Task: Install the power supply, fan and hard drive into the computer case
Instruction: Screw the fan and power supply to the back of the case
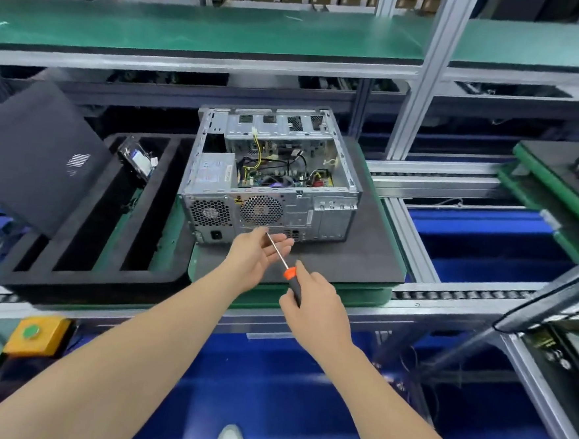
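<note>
The left hand (256, 253) reaches forward from a bare forearm, palm turned up, its grip loose and wide with the fingers nearly straight, just in front of the rear face of the case. It clasps nothing, though the steel shaft of the screwdriver (279, 253) lies across its fingers. The right hand (315, 301) sits nearer and to the right, knuckles up, its grip closed round the black handle below the orange collar, with 1 finger raised beside that collar, so the tool slants up and left toward the other palm. On the left a black panel (35, 153) leans tilted over the corner of a black foam tray (82, 276) with 3 long slots. The hard drive (138, 160) rests tilted at the far end of the tray, beside the panel's edge, and which slot it sits in is hard to tell. Just right of the tray the computer case (329, 218) lies on a dark mat (364, 252), its open side up. Inside it, the power supply (216, 173) fills the near left corner, the fan (260, 210) shows behind the round grille in the rear wall beside it, and cables (271, 165) in black, yellow and red loop over a green circuit board (323, 182).
</note>
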The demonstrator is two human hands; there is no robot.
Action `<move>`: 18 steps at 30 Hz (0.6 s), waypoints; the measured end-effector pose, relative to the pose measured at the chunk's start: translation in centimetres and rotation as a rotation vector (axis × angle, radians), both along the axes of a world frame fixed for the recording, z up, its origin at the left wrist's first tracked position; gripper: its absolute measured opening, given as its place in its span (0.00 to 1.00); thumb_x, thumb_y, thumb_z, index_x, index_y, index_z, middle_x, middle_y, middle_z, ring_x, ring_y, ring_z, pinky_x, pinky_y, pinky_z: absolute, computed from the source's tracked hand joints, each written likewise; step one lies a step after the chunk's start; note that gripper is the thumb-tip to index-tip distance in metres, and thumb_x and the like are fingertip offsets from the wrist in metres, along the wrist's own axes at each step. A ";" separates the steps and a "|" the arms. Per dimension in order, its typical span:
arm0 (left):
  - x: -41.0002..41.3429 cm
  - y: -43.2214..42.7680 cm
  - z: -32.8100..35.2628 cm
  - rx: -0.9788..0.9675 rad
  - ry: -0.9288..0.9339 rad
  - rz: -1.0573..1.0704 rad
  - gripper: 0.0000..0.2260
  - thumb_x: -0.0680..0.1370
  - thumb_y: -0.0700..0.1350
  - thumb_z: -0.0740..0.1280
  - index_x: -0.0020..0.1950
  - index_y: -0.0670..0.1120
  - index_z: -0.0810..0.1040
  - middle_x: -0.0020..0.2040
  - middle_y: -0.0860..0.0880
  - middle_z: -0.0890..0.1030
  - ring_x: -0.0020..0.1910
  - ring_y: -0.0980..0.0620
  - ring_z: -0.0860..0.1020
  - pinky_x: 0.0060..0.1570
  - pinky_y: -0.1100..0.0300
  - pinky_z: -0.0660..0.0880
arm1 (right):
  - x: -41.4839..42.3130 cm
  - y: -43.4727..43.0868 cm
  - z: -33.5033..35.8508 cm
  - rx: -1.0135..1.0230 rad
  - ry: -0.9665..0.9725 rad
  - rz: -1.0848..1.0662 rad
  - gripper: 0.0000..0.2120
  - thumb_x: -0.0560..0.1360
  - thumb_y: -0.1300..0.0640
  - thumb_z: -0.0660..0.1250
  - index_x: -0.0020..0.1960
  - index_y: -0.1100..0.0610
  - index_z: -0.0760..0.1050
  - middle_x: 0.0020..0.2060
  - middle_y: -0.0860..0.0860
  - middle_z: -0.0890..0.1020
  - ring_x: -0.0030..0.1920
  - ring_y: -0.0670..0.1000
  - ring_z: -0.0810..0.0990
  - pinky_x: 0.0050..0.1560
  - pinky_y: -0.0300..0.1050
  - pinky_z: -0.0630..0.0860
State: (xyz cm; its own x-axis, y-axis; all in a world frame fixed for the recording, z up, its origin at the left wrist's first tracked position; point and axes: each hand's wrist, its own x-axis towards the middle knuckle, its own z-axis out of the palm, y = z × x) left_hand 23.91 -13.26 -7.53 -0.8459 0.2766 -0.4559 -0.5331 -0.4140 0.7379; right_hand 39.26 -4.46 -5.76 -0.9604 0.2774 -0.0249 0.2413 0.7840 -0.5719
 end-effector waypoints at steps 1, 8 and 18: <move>0.0 0.0 -0.4 0.017 -0.013 -0.017 0.14 0.87 0.43 0.56 0.61 0.32 0.72 0.50 0.35 0.82 0.41 0.42 0.87 0.35 0.57 0.82 | 0.0 0.2 -0.3 0.015 -0.011 -0.002 0.29 0.82 0.51 0.60 0.82 0.51 0.61 0.54 0.51 0.76 0.53 0.56 0.78 0.49 0.52 0.77; -0.7 0.0 -1.9 0.009 -0.026 -0.142 0.08 0.87 0.41 0.55 0.60 0.38 0.69 0.48 0.34 0.83 0.47 0.36 0.86 0.40 0.53 0.83 | 0.0 0.5 -2.1 -0.037 -0.038 -0.027 0.28 0.83 0.52 0.60 0.82 0.53 0.61 0.53 0.51 0.76 0.52 0.54 0.78 0.52 0.54 0.79; -1.6 1.4 -2.0 0.103 -0.217 -0.188 0.14 0.86 0.45 0.60 0.67 0.39 0.76 0.48 0.48 0.86 0.38 0.55 0.85 0.35 0.62 0.80 | -1.2 -0.9 -4.3 -0.259 0.012 -0.134 0.25 0.84 0.53 0.61 0.80 0.56 0.64 0.52 0.51 0.77 0.51 0.52 0.77 0.50 0.47 0.76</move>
